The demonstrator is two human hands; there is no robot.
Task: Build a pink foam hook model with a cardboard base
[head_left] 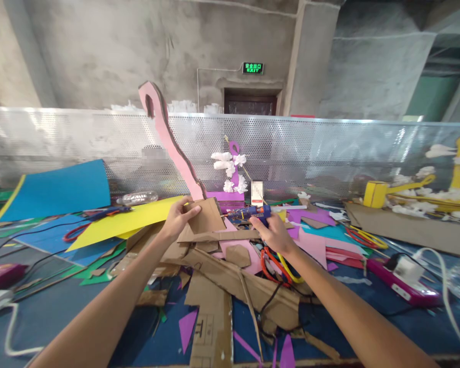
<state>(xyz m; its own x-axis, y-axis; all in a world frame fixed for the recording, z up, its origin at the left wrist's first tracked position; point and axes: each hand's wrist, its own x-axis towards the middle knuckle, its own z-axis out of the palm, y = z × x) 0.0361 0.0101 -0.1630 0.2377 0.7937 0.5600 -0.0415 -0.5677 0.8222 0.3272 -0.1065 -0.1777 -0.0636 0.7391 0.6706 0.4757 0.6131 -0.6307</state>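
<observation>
Nearest, at 12 o'clock straight ahead of the wearer, a printed brown cardboard panel [211,312] lies on a dark blue table [138,335], with a purple scrap [187,328] just beside it towards 11; at 2 o'clock sits a magenta power strip [426,297] with a white plug in it; farther in, a little left of 12, the left hand [181,219] grasps a brown cardboard block [211,217], from which a tall pink hooked strip [172,145] rises, tilted towards 11; just right of 12, the right hand [273,232] is wrapped around a blue glue gun [242,212], its nozzle pointing at the block, though whether they touch cannot be told; a bright yellow sheet [124,217] lies at 11; beyond, at 12, stands a purple hooked figure [235,178] with white tufts; behind it runs a perforated metal screen [80,148], and farthest, a green exit sign [253,68] glows on the concrete wall [118,46].
</observation>
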